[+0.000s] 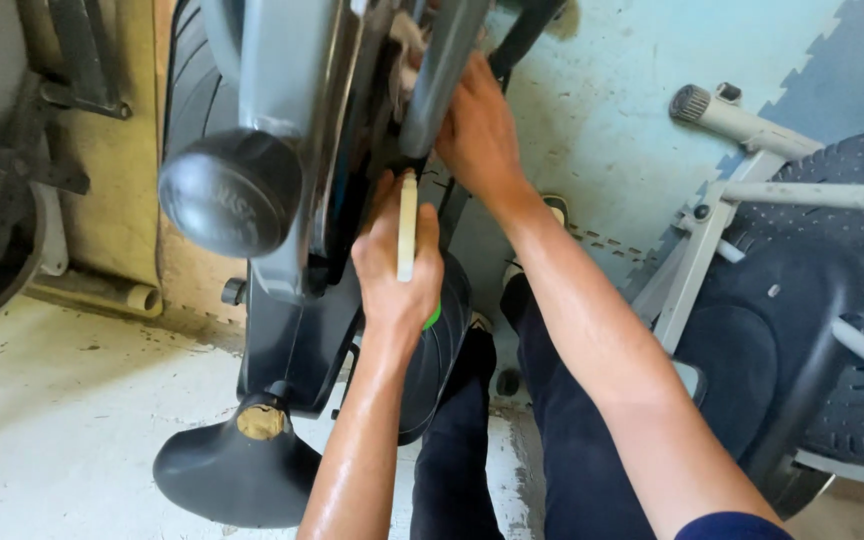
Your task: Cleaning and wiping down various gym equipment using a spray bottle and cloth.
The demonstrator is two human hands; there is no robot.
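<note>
Cream-handled tool (407, 225), slim and upright, clasped in left hand (397, 270).

A repair workshop: tyres (852, 200) (stacked), stained concrete floor (52, 420).

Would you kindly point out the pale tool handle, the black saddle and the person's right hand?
pale tool handle (407, 228), head view, on the mid shaft, gripped by the left hand (397, 262).
black saddle (237, 470), head view, on its top surface.
right hand (479, 130), head view, on its back.
</note>
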